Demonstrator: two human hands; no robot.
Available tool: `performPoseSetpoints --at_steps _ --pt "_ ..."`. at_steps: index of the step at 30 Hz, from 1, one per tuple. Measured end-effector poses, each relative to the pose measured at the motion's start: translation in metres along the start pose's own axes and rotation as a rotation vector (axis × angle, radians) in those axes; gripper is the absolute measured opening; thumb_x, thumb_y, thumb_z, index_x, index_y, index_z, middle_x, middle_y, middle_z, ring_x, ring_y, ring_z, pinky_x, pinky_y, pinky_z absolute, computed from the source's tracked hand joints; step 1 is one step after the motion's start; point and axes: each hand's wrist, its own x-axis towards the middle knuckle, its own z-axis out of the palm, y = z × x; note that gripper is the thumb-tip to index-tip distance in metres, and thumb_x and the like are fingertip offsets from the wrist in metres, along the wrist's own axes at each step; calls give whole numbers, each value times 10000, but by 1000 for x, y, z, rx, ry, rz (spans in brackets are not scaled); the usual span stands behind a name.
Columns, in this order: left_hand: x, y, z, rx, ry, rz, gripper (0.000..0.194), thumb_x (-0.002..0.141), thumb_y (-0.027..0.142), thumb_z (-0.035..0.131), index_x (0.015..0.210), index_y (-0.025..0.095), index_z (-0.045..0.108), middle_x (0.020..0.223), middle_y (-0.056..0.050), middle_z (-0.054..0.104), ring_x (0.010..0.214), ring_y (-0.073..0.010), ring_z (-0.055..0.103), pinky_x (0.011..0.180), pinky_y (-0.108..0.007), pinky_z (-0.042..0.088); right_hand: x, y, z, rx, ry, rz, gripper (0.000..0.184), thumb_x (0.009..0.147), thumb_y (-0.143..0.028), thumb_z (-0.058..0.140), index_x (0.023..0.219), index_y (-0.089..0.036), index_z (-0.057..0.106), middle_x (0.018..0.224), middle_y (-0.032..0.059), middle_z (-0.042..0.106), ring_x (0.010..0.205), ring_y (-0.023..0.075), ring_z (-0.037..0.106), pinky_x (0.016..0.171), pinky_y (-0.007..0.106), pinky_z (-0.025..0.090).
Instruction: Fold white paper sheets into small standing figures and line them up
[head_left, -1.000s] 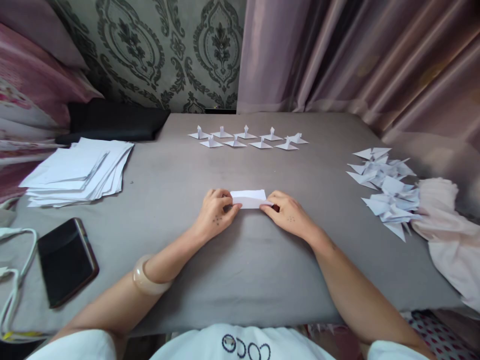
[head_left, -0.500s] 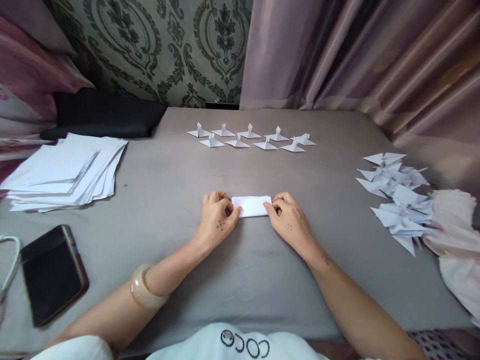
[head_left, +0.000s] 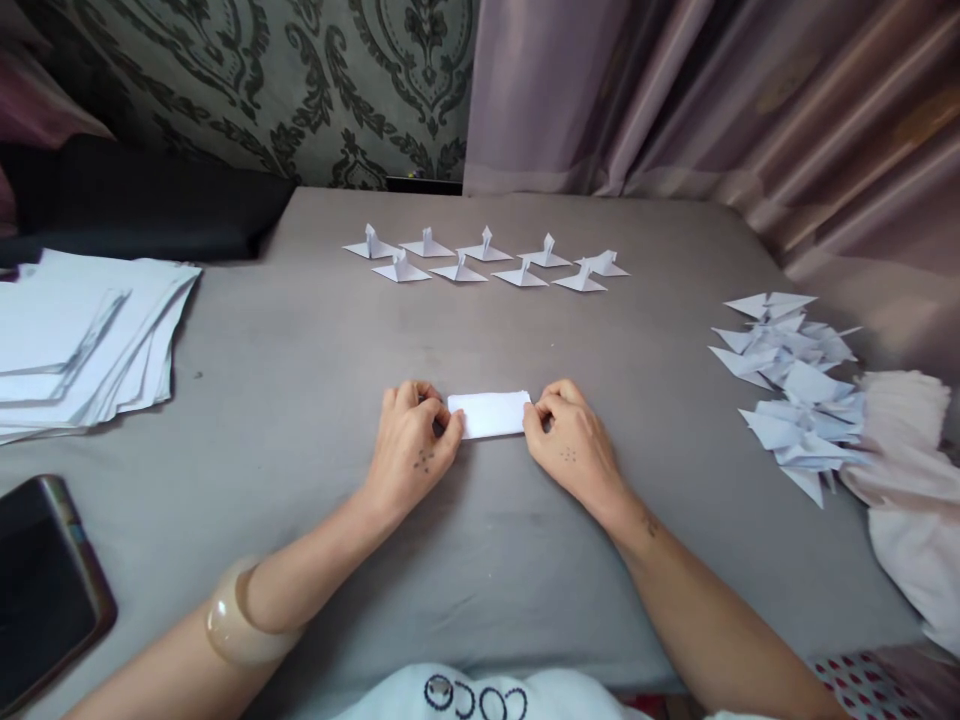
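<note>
A small folded rectangle of white paper is stretched level between my two hands, just above or on the grey tabletop cloth. My left hand pinches its left end between thumb and fingers. At the right end, my right hand grips the paper in the same way. Beyond them stand several white folded paper cranes in two rows. More folded paper cranes lie heaped together on the right.
A stack of white paper sheets lies at the left, with a dark phone nearer me. Behind the stack is a black cloth or bag. Light crumpled fabric rests at the right edge. Curtains hang behind the table.
My view has turned slightly right and down, so the sheets and phone sit farther left. Both hands still hold the paper by its ends; the right thumb has shifted toward the paper's edge.
</note>
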Motion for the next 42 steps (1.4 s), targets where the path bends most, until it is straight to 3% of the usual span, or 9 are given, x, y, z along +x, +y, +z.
performPoseSetpoints --at_steps 18,42 --pt "2 1 -1 9 -9 -36 252 878 283 577 651 173 598 923 -89 562 907 -232 493 851 -411 433 3 3 2 15 -1 30 296 853 -394 553 629 -201 545 884 9 586 620 108 524 601 280 365" --pt "2 0 0 200 -46 93 242 943 290 466 741 177 539 977 -132 558 853 -241 479 794 -413 453 2 0 0 2 -13 41 291 860 -389 548 639 -203 520 888 8 580 652 120 551 588 279 357"
